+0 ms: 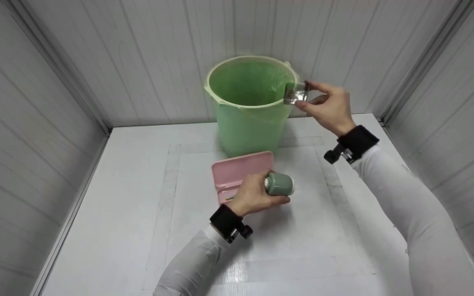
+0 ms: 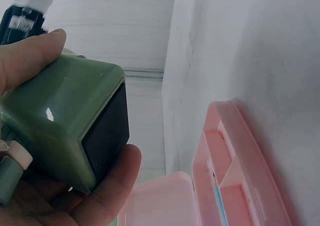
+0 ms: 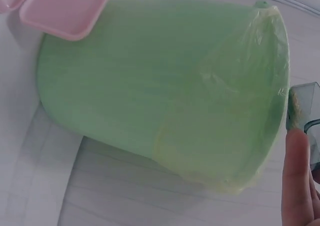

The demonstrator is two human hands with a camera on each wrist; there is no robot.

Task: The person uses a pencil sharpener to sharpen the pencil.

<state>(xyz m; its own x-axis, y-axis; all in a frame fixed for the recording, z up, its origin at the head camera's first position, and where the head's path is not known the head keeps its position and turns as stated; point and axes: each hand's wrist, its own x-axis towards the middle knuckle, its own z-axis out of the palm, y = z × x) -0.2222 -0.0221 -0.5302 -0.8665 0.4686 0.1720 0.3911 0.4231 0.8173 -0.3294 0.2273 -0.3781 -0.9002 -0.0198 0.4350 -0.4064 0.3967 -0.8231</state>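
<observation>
My left hand (image 1: 257, 196) grips a green desk pencil sharpener (image 1: 280, 184) above the table, in front of the bin. In the left wrist view, the sharpener (image 2: 57, 105) shows a dark flat face, and its crank handle (image 2: 15, 163) is partly cut off. My right hand (image 1: 331, 106) pinches a clear plastic shavings drawer (image 1: 296, 93) between thumb and fingers at the right rim of a green bin (image 1: 249, 127). Brownish shavings (image 3: 296, 108) appear inside the drawer in the right wrist view. A thin bag lines the bin; its bottom is hidden.
An open pink pencil case (image 1: 243, 167) lies on the white table (image 1: 134, 197) in front of the bin, partly behind the left hand. A blue stick-like item (image 2: 220, 206) lies in it. Ribbed grey walls (image 1: 159, 61) enclose the table at the back and both sides.
</observation>
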